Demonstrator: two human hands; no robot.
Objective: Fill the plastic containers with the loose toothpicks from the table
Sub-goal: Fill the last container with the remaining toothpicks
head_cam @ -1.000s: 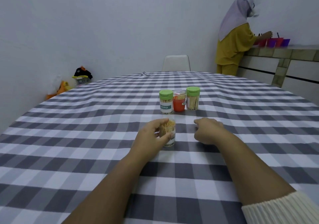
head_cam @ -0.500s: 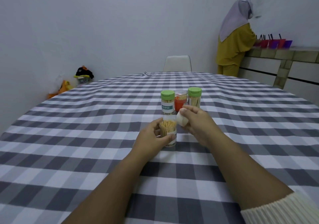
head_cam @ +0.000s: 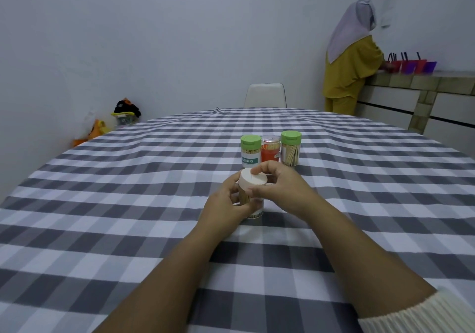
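Left hand [head_cam: 226, 204] grips the clear container [head_cam: 253, 208] of toothpicks, upright on the checked tabletop [head_cam: 128, 204]; right hand [head_cam: 280, 188] pinches a white lid [head_cam: 253, 177] sitting atop that container; just behind container: 2 green-lidded jars [head_cam: 249, 151] [head_cam: 290, 148] w/ an orange jar [head_cam: 270, 150] between.

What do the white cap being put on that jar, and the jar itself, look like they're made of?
The white cap, pinched by the right hand, looks like matte opaque plastic: a smooth, even surface with a moulded seam. The jar, held by the left hand, seems clear glossy plastic, since the toothpicks show through its wall.
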